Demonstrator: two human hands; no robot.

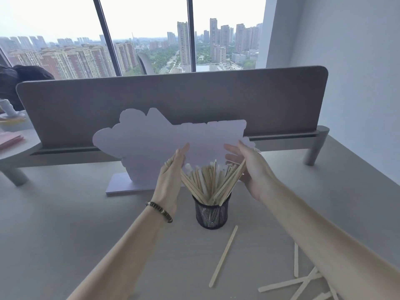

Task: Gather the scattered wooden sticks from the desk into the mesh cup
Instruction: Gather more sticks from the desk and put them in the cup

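Observation:
A black mesh cup [212, 214] stands on the grey desk [65, 224], packed with a fan of wooden sticks [207, 180]. My left hand [171, 174] is open, its palm against the left side of the fan. My right hand [249, 167] is open on the right side, with the outermost sticks leaning on its palm. One loose stick [224, 255] lies on the desk in front of the cup. Several more loose sticks [300, 280] lie at the lower right, partly hidden under my right forearm.
A pale cut-out sign [151, 144] on a flat base stands just behind the cup. A grey desk divider [173, 100] runs along the back edge. Pink papers [9, 139] lie on the neighbouring desk at far left, where another person sits.

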